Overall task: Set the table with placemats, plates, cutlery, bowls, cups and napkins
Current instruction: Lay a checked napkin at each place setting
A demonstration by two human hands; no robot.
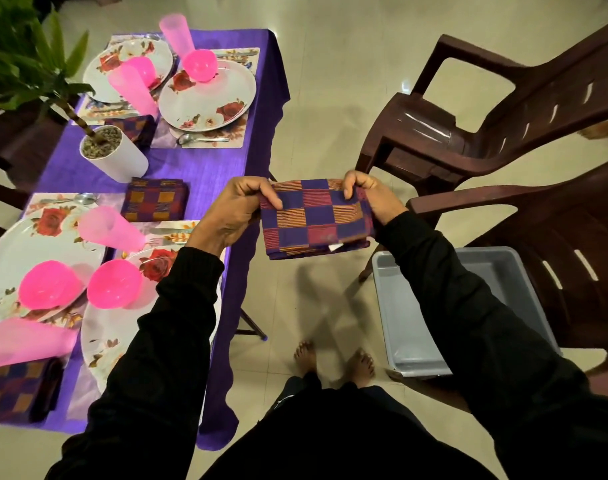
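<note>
A folded checked napkin (316, 220), purple with orange and red squares, hangs in the air over the floor, right of the table. My left hand (236, 213) pinches its left edge and my right hand (371, 195) pinches its upper right corner. The table under a purple cloth (209, 157) carries several floral plates (209, 95), pink bowls (113, 284), pink cups (108, 230) and spoons (198, 139) on placemats. Three more checked napkins lie there: one at the middle (155, 199), one at the near left corner (15, 393), one by the far plates (136, 128).
A white pot with a green plant (113, 155) stands on the table's left side. Two brown plastic chairs (486, 126) stand to the right. A grey plastic tub (444, 306) sits on the tiled floor below the near chair. My bare feet (333, 358) are beside it.
</note>
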